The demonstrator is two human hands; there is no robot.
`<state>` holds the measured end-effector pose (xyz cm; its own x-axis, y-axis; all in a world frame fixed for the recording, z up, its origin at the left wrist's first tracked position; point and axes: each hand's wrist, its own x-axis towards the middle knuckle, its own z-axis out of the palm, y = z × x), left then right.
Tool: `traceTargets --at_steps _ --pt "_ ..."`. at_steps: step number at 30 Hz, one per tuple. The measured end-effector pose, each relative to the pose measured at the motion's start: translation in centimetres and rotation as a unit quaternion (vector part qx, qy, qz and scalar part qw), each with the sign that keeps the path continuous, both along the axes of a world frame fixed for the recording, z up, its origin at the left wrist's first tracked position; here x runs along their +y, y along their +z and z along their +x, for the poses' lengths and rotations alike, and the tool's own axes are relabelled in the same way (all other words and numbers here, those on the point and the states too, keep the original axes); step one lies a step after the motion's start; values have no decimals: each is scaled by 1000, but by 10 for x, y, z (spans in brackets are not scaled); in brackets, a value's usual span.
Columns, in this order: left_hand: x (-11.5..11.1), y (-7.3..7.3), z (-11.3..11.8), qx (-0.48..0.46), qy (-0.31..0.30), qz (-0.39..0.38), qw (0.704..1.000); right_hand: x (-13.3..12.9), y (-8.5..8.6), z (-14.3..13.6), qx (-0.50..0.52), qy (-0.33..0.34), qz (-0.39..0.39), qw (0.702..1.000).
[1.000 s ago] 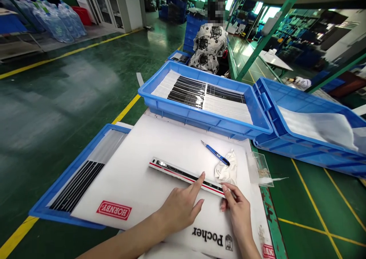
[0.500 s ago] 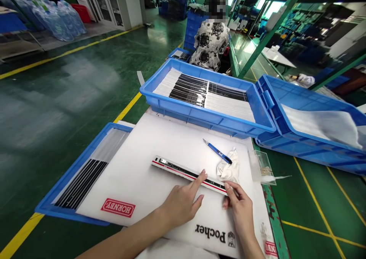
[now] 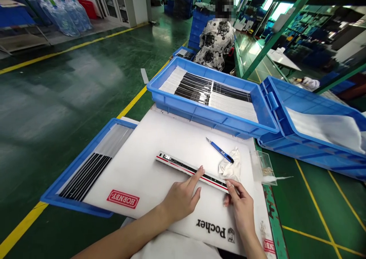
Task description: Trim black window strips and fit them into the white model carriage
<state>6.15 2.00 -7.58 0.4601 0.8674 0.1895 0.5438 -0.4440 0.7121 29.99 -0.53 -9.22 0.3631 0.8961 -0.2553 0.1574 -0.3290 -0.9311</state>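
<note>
A long, narrow model train carriage shell (image 3: 178, 166), white with a black window band and a red stripe, lies slantwise over the white board (image 3: 143, 140). My right hand (image 3: 243, 205) pinches its near right end between thumb and fingers. With its index finger stretched out, my left hand (image 3: 180, 200) touches the shell's side right of the middle; the thumb stands apart and the other fingers are partly hidden. Behind the shell lies a blue craft knife (image 3: 220, 150), its handle end on a crumpled white cloth (image 3: 233, 167).
A blue crate (image 3: 211, 118) of dark strips and white sheets stands behind the board. Another blue tray (image 3: 50, 193) with similar strips is at left. A blue bin (image 3: 311, 148) holds white foam at right, near a clear plastic box (image 3: 264, 167). A person (image 3: 215, 41) sits beyond.
The whole view has shifted slightly. My left fingertip has slid a little leftward along the carriage shell. My right hand keeps its pinch on the end.
</note>
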Motion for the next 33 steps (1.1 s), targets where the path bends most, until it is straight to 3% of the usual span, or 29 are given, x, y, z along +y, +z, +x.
traceTargets --at_steps 12,21,33 --pt "3 -1 -4 -31 7 1 1000 1 -1 -3 3 -10 8 1000" --pt "7 -2 -18 -81 76 -16 994 1 -4 -1 -1 3 9 1000" --pt "7 -5 -13 -68 87 24 994 0 -4 -2 -7 -2 9 1000"
